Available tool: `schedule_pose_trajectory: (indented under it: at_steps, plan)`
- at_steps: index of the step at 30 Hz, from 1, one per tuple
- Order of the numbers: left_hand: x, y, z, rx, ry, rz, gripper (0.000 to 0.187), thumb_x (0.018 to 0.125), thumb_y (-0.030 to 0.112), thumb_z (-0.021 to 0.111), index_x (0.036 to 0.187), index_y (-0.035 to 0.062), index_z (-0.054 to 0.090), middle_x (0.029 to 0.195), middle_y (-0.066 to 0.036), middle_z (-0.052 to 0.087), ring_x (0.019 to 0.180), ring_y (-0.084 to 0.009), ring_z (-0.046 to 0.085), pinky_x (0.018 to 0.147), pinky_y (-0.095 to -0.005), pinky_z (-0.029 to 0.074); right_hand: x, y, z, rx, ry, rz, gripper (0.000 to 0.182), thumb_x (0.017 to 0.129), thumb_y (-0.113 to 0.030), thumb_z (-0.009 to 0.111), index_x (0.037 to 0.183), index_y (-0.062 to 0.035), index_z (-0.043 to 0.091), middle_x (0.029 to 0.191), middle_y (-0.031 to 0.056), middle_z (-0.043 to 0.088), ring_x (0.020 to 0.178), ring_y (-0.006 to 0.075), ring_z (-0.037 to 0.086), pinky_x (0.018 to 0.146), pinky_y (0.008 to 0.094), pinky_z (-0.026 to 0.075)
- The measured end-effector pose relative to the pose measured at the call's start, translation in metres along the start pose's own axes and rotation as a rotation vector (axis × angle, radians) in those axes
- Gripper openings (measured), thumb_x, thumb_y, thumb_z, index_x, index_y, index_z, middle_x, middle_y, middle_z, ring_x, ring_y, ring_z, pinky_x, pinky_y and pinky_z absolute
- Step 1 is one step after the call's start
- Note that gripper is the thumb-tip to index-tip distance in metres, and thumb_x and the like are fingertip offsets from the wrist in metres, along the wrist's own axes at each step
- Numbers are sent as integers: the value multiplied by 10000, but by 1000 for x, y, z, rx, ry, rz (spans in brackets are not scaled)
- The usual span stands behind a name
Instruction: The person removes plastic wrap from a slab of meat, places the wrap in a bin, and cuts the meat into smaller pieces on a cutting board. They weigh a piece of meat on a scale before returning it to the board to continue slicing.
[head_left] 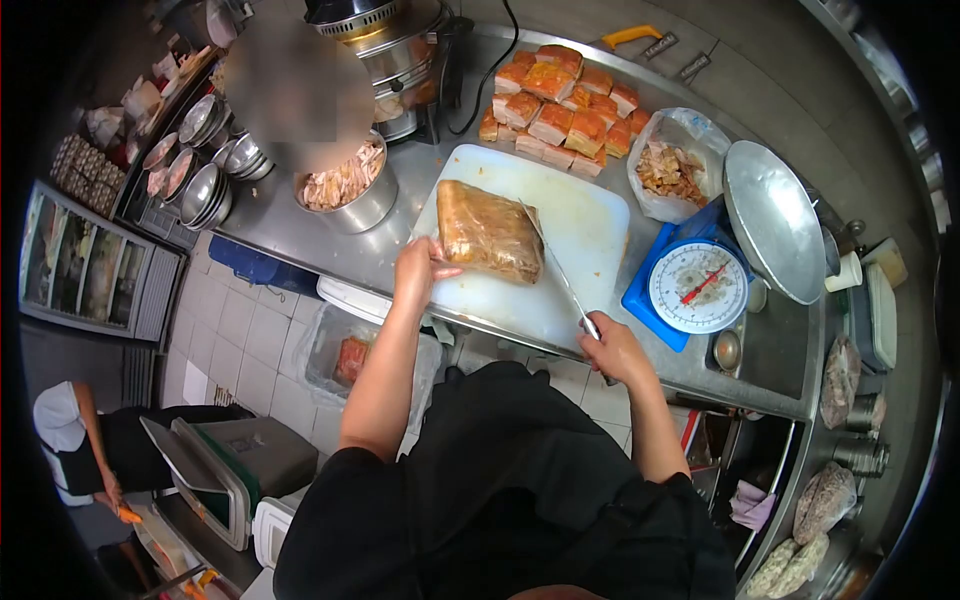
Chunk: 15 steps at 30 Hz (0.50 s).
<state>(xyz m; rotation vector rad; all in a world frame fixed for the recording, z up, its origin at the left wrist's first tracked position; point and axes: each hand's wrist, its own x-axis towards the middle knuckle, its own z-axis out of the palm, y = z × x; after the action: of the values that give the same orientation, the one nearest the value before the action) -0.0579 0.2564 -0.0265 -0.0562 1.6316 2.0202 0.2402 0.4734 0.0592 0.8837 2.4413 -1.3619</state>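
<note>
A browned slab of meat (488, 232), with a shiny film-like surface, lies on the white cutting board (590, 215). My left hand (420, 268) touches the slab's lower left edge, its fingers reaching along the side. In my right hand (612, 350) is the handle of a knife (568, 285); the blade slants up and left, its tip at the slab's right side. Behind the board, several cut blocks of orange-skinned meat (553, 122) are piled on the steel counter (270, 215).
Right of the board stand a bag of meat scraps (668, 172) and a blue scale (698, 288) with a metal pan (772, 220). A pot of strips (350, 195) stands left. A plastic-lined tub (350, 360) sits below. Another person (90, 440) is at lower left.
</note>
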Motion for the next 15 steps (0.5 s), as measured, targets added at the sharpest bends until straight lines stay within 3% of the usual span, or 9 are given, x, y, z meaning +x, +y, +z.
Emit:
schedule_pose_trajectory:
  at_steps: [2, 4, 5, 7, 9, 12, 13, 15]
  plan:
    - [13, 14, 13, -56, -104, 47, 198, 891, 134, 433, 758, 26, 532, 963, -198, 675, 880, -287, 729, 604, -398, 661, -3, 1, 1, 100, -32, -2, 344, 917, -233, 616, 1167, 3, 611, 733, 126, 681, 551, 199, 649, 557, 366, 521]
    - [8, 54, 45, -29, -196, 84, 193, 884, 132, 437, 753, 33, 537, 1013, -213, 688, 896, -291, 729, 647, -421, 655, -7, -1, 2, 352, -111, 5, 244, 985, -172, 593, 1177, -21, 591, 670, 24, 578, 474, 120, 540, 435, 297, 451]
    - [4, 72, 63, -1, -278, 117, 189, 878, 131, 441, 747, 39, 543, 1064, -227, 701, 912, -294, 728, 691, -444, 649, -8, -2, 1, 356, -104, 6, 244, 985, -172, 593, 1177, -21, 591, 670, 24, 578, 474, 120, 540, 435, 297, 451]
    - [-2, 95, 102, 83, -321, 140, 186, 870, 145, 460, 750, 40, 555, 1118, -237, 705, 914, -281, 720, 706, -421, 623, -10, -2, -1, 818, -136, 53, 230, 988, -161, 599, 1176, -27, 590, 666, 27, 545, 458, 116, 511, 399, 290, 435]
    - [4, 97, 128, 167, -368, 164, 185, 861, 160, 479, 752, 41, 568, 1171, -248, 710, 916, -268, 713, 722, -398, 596, -18, 2, -4, 930, -121, 58, 230, 988, -155, 600, 1177, -24, 588, 663, 28, 531, 454, 115, 502, 386, 288, 427]
    - [20, 86, 148, 37, -393, 156, 196, 863, 181, 468, 733, 70, 564, 1161, -232, 721, 1060, -317, 687, 894, -453, 543, -30, 17, -9, 1049, -108, 52, 233, 990, -148, 596, 1184, -20, 580, 659, 27, 513, 446, 114, 487, 372, 287, 418]
    - [24, 82, 149, 37, -400, 152, 196, 863, 181, 468, 733, 70, 564, 1161, -232, 721, 1060, -317, 687, 894, -453, 543, -33, 23, -10, 1059, -115, 43, 237, 992, -146, 590, 1191, -18, 576, 658, 26, 508, 443, 114, 481, 372, 288, 416]
    - [33, 77, 147, -320, -439, -27, 203, 885, 147, 435, 729, 71, 541, 1266, -286, 661, 1191, -411, 633, 994, -552, 496, -38, 31, -9, 1069, -105, 47, 237, 994, -141, 582, 1196, -18, 571, 660, 28, 510, 441, 115, 481, 372, 288, 417]
